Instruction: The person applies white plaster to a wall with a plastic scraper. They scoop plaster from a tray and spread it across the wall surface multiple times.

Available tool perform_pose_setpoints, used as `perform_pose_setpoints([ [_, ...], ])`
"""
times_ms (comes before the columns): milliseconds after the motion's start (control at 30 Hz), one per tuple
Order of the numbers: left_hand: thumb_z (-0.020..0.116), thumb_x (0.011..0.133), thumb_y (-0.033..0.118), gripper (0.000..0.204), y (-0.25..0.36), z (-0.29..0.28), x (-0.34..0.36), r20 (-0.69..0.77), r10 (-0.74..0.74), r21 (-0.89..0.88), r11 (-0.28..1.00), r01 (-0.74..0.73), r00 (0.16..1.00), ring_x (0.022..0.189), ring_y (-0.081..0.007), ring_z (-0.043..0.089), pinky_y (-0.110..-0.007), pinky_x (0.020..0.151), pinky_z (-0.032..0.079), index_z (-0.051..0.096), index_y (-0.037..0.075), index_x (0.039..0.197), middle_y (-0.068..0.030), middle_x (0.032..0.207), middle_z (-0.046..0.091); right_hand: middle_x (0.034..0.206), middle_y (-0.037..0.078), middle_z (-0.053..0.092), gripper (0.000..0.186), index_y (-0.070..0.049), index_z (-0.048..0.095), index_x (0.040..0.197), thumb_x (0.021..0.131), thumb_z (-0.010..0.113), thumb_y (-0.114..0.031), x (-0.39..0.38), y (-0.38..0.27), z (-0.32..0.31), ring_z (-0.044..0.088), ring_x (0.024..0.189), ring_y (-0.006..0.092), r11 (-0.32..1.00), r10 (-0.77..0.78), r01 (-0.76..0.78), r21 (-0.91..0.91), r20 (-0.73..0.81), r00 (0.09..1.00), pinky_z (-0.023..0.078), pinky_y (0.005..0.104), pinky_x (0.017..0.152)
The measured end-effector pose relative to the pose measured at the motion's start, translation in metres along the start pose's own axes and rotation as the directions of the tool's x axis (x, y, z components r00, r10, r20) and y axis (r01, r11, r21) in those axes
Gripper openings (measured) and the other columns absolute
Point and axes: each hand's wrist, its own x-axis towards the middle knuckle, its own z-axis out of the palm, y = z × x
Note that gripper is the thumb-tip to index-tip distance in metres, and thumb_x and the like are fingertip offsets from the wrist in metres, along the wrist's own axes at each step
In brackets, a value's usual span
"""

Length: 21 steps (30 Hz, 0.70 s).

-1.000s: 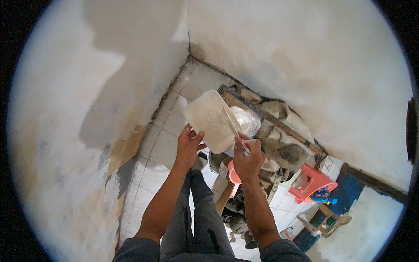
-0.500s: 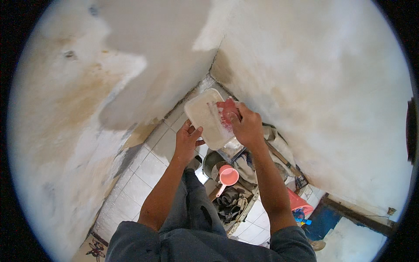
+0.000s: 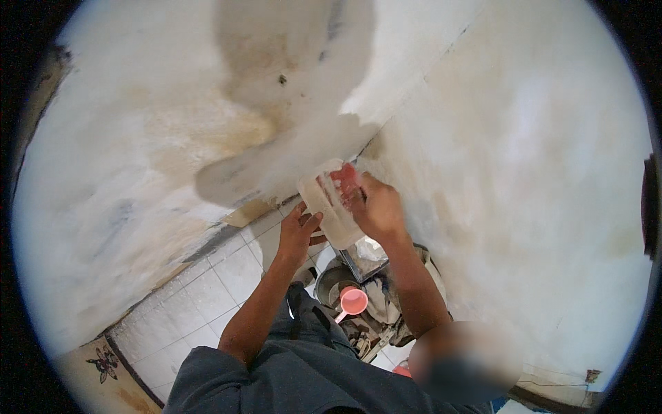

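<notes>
The left hand (image 3: 298, 233) pinches a pale rectangular tray (image 3: 338, 224) by its edge, the right hand (image 3: 380, 207) grips a red scraper (image 3: 345, 181) over it, and below both sits a pink dipper (image 3: 354, 301).

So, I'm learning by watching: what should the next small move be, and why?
Probably draw the red scraper across the pale tray with the right hand: the scraper appears to lie against the tray's face, and the left hand holds the tray by its edge.

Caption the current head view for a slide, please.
Left hand gripping a pale rectangular panel, right hand holding a red flat tool over it.
</notes>
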Motion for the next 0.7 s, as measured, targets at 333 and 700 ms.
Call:
perform_pose_setpoints([
  [333,0.063,0.090,0.023,0.059,0.040,-0.039,-0.056,0.009,0.132,-0.117,0.985,-0.130,0.991,0.098,-0.0247,0.065,-0.043,0.080,0.058,0.037,0.001,0.138,-0.0137,0.115,0.062,0.081,0.023,0.065,0.020,-0.002,0.063,0.101,0.083,0.058,-0.009,-0.012,-0.066,0.012,0.064,0.073,0.0394,0.985,-0.151,0.159,0.071,-0.102,0.983,0.050,0.0412,0.067],
  [700,0.061,0.092,0.026,0.058,0.061,-0.099,-0.131,-0.033,0.209,-0.104,0.972,-0.212,0.977,0.099,-0.0265,0.065,-0.042,0.079,0.057,0.037,0.000,0.138,-0.0165,0.117,0.061,0.076,0.021,0.064,0.025,0.000,0.062,0.105,0.083,0.059,-0.011,-0.044,-0.141,0.046,0.063,0.064,0.0351,0.979,-0.177,0.184,0.084,-0.082,0.981,0.049,0.0380,0.062],
])
